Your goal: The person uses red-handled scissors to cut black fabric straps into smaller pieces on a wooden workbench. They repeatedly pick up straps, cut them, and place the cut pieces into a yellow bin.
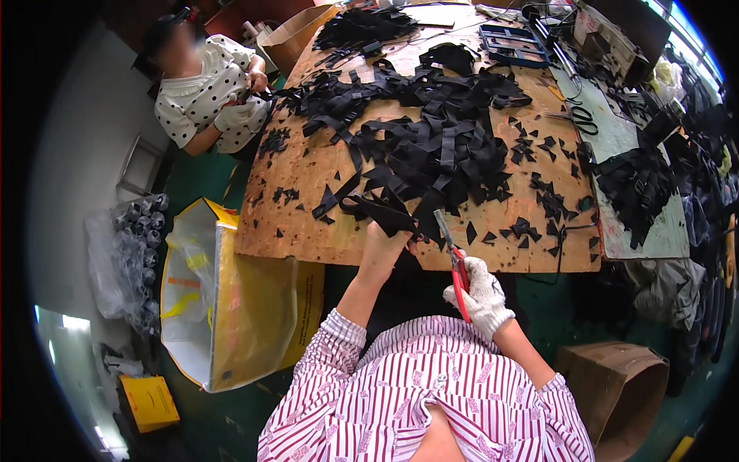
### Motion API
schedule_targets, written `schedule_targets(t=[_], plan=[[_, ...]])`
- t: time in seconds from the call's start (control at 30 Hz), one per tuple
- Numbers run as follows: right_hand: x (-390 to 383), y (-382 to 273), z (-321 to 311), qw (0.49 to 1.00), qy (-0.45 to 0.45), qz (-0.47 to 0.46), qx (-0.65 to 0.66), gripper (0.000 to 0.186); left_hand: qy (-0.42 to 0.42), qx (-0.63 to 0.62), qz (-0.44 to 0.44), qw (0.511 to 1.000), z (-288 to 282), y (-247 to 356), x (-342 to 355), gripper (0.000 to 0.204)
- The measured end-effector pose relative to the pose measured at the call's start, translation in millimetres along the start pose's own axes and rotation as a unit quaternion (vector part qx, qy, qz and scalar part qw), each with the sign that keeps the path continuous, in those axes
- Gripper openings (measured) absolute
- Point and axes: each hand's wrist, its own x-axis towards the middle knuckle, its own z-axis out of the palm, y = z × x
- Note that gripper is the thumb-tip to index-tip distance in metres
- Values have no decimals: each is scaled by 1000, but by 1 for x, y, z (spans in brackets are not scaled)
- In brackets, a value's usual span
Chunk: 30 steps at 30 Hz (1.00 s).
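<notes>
My bare left hand (382, 248) is closed on a piece of black webbing (385, 215) at the table's near edge. Just to its right, my right hand (481, 294), in a white knit glove, grips red-handled scissors (460, 279). Their grey metal end points up and away from me, a short distance from the webbing and not touching it. In front of both hands spreads a heap of black webbing strips (439, 150). Small black triangular scraps (523, 229) lie scattered around the heap on the wooden table (308, 235).
Across the table's left corner a person (212, 92) handles black strips. A yellow-edged bag (223, 300) stands open at lower left. A cardboard box (616, 385) is at lower right. Black-handled scissors (589, 117) and a blue tray (514, 46) lie farther back.
</notes>
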Motion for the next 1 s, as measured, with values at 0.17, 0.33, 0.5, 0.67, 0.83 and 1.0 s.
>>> schedule_targets(t=[0.17,0.33,0.5,0.67,0.83,1.0], plan=[[-1,-4,-3,999,23,-20,-7,60,-33,63,8,997,16,3,-11,6],[-4,10,11,998,36,2,60,52,-29,77,20,996,21,5,-15,9],[-5,18,19,989,12,46,143,47,-9,84,-8,996,17,5,-11,11],[1,0,3,996,-17,49,71,44,-37,162,-23,986,14,8,-13,11],[-2,5,11,990,-3,65,128,43,-35,128,-12,991,13,2,-13,13],[1,15,13,989,-21,79,120,42,-42,144,-22,988,9,2,-12,14]])
